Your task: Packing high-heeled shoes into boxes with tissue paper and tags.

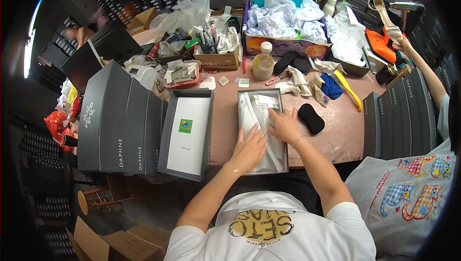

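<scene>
A dark grey shoebox [283, 160] lies open on the table before me, lined with white tissue paper [248, 109]. My left hand [249, 149] rests on the paper at the box's left side, fingers spread. Farther up, my right hand [285, 125] reaches over the right side with its fingers stretched onto the paper, close to a white label or card [266, 100]. Neither hand grips anything that I can see. What the paper covers is hidden. To the left lies a matching lid [207, 129], its white inside up with a green square sticker [186, 126].
Stacked grey shoeboxes [110, 121] flank me left, others [398, 112] right. A black pad [311, 119], yellow-handled brush [349, 91], rags [300, 81] and glass jar [263, 64] lie beyond. A co-worker's hand [403, 45] at right holds a sandal [384, 18].
</scene>
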### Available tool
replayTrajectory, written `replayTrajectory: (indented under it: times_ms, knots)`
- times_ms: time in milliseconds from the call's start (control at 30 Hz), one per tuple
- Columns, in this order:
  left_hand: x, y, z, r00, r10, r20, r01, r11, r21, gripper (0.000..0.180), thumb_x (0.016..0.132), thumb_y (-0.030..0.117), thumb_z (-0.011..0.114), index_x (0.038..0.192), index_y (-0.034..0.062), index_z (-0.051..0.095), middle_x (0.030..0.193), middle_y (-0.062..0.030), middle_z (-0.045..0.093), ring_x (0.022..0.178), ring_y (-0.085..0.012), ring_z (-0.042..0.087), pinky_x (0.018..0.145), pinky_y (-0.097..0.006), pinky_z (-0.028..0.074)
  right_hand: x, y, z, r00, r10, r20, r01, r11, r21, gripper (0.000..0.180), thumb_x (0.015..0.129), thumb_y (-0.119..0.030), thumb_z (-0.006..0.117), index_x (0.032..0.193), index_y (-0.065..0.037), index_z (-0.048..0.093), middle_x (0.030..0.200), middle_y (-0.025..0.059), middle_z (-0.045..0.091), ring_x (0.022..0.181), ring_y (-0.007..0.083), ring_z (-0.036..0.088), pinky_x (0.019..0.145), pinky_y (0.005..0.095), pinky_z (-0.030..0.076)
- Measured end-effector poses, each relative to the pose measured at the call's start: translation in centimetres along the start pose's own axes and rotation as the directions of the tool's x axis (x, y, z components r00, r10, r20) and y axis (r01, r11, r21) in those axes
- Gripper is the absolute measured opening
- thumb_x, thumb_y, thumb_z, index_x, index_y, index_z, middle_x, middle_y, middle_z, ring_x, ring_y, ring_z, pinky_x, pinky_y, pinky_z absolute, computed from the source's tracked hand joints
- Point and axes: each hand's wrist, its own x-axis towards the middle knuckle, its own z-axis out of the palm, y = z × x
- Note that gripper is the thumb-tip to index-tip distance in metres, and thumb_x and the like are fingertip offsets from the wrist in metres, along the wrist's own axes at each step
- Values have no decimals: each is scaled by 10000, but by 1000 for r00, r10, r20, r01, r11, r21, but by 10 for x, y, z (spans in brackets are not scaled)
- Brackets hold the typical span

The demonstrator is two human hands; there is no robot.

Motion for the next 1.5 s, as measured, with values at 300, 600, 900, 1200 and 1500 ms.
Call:
replayTrajectory:
  times_ms: [300, 600, 900, 1200, 1500]
  knots:
    - [-9, -14, 19, 981, -173, -87, 143, 949, -282, 312, 842, 153, 590, 1127, 27, 620, 1191, -171, 584, 1285, -326, 414, 1085, -506, 297, -45, 25, -86, 975, -168, 147, -72, 387, 919, 422, 869, -133, 498, 1252, 31, 560, 1172, 62, 622, 1012, 116, 576, 882, 276, 457]
    - [-68, 57, -3, 765, -575, 289, -80, -531, -844, 475, 923, 333, 606, 1281, 72, 434, 1052, -78, 603, 902, -179, 632, 580, -292, 532, -75, -76, -5, 862, 9, -506, 444, 466, 765, 471, 899, -169, 635, 1311, 9, 492, 1199, 140, 592, 1074, 187, 567, 910, 274, 456]
    - [-85, 22, -1, 782, -530, 328, -165, -684, -711, 541, 898, 470, 508, 1282, 93, 453, 883, -65, 590, 530, -142, 514, 359, -234, 358, -87, -86, -55, 930, -98, -355, 342, 585, 735, 197, 836, -159, 698, 833, -11, 569, 749, 114, 580, 633, 233, 588, 577, 344, 470]
    - [-87, -13, 1, 641, -733, 228, -69, -351, -934, 267, 969, 330, 506, 939, 70, 558, 686, 8, 512, 454, -85, 398, 392, -233, 275, -63, -86, -67, 981, -183, -62, 101, 209, 973, 854, 858, -349, 678, 1506, -102, 180, 1378, 197, 433, 1227, 267, 489, 952, 385, 439]
    - [-112, -21, -25, 790, -597, 139, 0, -227, -974, 876, 894, 738, 242, 1400, 39, 393, 1352, -111, 477, 1236, -217, 446, 1044, -429, 338, -47, -88, -39, 994, -68, 87, -103, -278, 955, 463, 991, -328, 490, 1278, 35, 499, 1188, 98, 593, 1068, 134, 555, 942, 277, 429]
